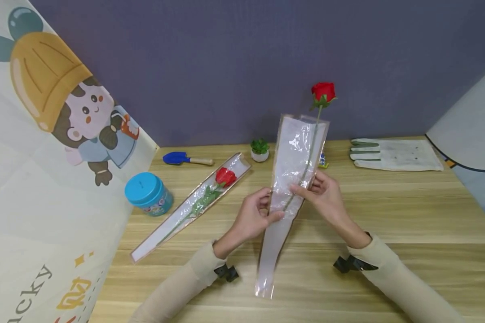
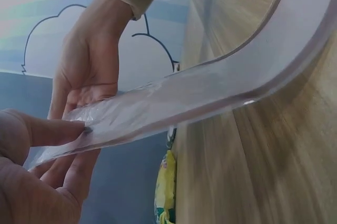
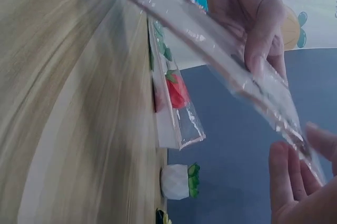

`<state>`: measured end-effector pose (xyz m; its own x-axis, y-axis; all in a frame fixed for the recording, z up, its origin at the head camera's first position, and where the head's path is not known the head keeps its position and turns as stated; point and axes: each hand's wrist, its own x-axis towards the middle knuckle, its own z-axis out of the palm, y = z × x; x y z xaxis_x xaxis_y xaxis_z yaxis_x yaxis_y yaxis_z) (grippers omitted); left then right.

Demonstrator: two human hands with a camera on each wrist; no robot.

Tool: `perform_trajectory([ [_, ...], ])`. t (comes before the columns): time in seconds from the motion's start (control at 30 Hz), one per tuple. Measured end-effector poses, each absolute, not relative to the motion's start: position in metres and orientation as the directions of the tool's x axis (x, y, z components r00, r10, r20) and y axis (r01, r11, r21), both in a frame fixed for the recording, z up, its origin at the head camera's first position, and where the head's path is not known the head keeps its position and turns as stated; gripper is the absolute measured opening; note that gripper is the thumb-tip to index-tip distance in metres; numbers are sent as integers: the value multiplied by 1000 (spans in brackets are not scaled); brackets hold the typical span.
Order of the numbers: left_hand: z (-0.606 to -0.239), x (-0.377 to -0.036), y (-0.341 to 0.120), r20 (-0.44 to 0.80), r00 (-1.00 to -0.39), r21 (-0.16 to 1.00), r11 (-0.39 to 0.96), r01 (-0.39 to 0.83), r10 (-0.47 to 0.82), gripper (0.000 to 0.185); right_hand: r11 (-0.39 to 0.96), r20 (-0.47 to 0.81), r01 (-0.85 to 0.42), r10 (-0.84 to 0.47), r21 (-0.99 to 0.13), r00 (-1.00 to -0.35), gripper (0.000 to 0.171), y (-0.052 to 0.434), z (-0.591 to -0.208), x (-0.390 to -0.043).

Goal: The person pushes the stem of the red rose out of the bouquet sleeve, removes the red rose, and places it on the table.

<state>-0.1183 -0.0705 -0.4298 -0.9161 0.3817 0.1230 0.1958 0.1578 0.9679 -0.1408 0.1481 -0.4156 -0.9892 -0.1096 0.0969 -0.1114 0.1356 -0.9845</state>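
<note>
A clear plastic cone sleeve [image 1: 295, 157] is held tilted up over the wooden table [image 1: 388, 215], its narrow tip low near me. A red rose [image 1: 323, 92] pokes out of its wide top, and the green stem runs down inside. My left hand [image 1: 271, 211] pinches the sleeve's left edge at mid-height. My right hand [image 1: 304, 188] holds the right side, fingers across the plastic over the stem. In the left wrist view my thumb [image 2: 37, 129] presses the sleeve [image 2: 200, 92]. The right wrist view shows the sleeve [image 3: 210, 39] between my right thumb and fingers [image 3: 287, 182].
A second rose in its sleeve [image 1: 204, 197] lies on the table to the left. Beyond it stand a blue tin [image 1: 147, 193], a blue trowel [image 1: 182, 158] and a small potted plant [image 1: 260, 150]. White gloves [image 1: 392, 154] lie back right. A cartoon banner [image 1: 56, 134] borders the left.
</note>
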Motion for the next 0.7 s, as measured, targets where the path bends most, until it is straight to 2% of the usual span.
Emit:
perform_trajectory([
  [0.13, -430, -116, -73, 109, -913, 959, 199, 200, 392, 42, 77, 86, -94, -108, -993, -990, 46, 156, -419, -139],
  [0.37, -430, -112, -80, 89, -895, 944, 250, 216, 437, 31, -98, 106, -102, -30, -990, -994, 11, 185, -410, -147],
  [0.57, -429, -108, -86, 72, -867, 928, 287, 240, 493, 31, -312, 145, -153, 48, -938, -988, 16, 216, -395, -158],
  [0.7, -430, -105, -90, 65, -844, 913, 311, 266, 532, 31, -360, 141, -164, 90, -919, -986, 20, 229, -389, -166],
])
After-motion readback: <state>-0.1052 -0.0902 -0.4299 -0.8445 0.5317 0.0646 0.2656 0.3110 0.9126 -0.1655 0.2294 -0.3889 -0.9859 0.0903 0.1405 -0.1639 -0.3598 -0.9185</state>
